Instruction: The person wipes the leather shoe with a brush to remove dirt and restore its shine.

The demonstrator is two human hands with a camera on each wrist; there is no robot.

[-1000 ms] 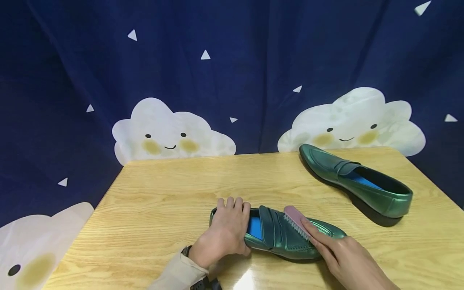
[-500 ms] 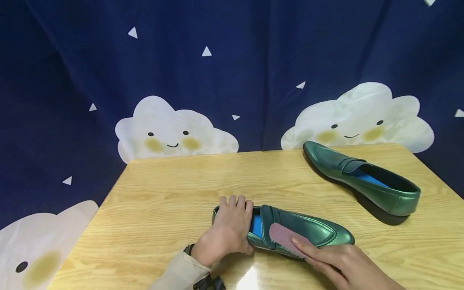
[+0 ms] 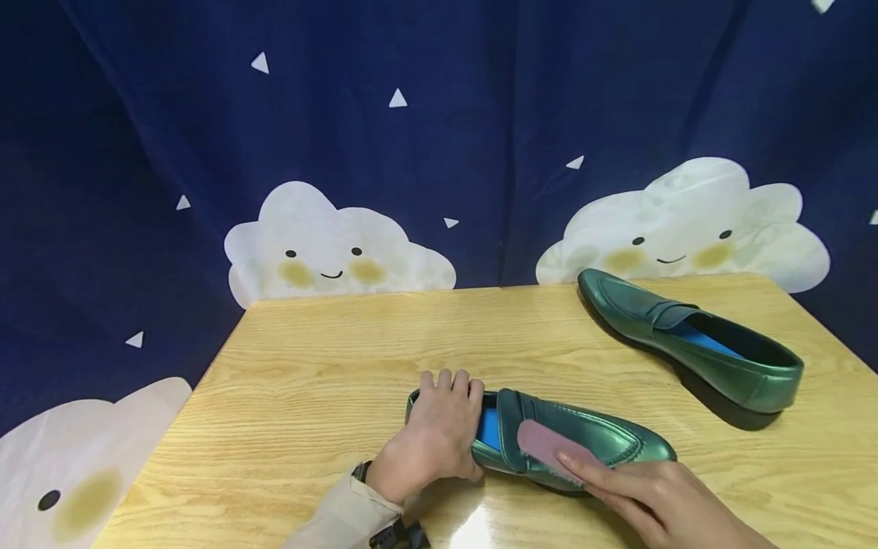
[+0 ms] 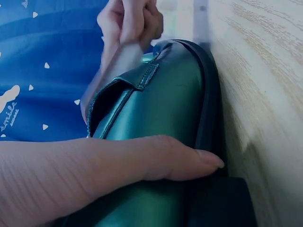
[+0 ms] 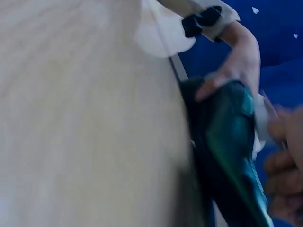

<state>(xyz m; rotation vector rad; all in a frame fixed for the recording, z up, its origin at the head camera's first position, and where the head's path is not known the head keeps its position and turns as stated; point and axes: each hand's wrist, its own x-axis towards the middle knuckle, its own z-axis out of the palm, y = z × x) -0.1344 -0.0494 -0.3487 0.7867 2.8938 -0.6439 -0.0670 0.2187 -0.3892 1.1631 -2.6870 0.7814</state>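
Note:
A green loafer (image 3: 604, 431) with a blue insole lies on the table, toe to the right. My left hand (image 3: 439, 427) grips its heel end from above, fingers over the far side; in the left wrist view the thumb (image 4: 156, 158) lies along the near side down to the sole. Between the fingers and thumb of my right hand (image 3: 658, 492) is a pink-backed brush (image 3: 552, 446). Its pale bristles face the near side of the loafer's upper, just ahead of the strap. The right wrist view is blurred and shows the brush only in part.
A second green loafer (image 3: 693, 343) stands at the back right of the wooden table (image 3: 329, 343), toe toward the curtain. A dark blue curtain (image 3: 480, 137) with white clouds hangs right behind the table's far edge.
My right hand has moved the brush from the top of the toe toward the strap and down the near side. The left hand keeps its hold on the heel. The view has shifted slightly.

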